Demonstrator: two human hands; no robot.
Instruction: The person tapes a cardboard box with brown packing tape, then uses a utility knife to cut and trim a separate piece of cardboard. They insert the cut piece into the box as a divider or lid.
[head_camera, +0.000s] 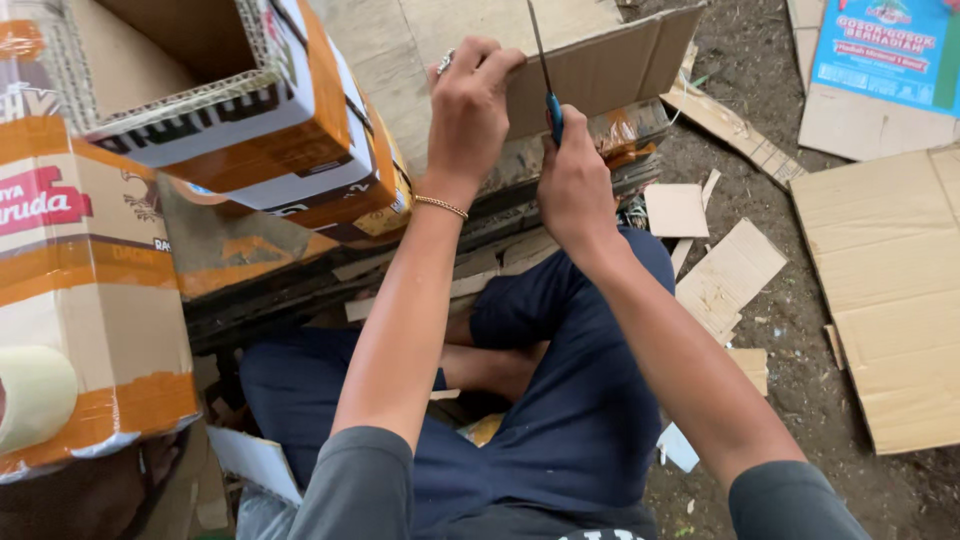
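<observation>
Nearest I see my grey sleeves (360, 480) and blue trousers (570, 400). My left hand (468, 110) closes over the top edge of a cardboard flap (600, 65). My right hand (572, 185) grips a blue-handled knife (547, 85), blade upright against that edge. Open ground (790, 320) is on the right.

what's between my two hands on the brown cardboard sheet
In the head view, a thin knife with a blue handle stands between the left hand and right hand, against the brown cardboard sheet.
</observation>
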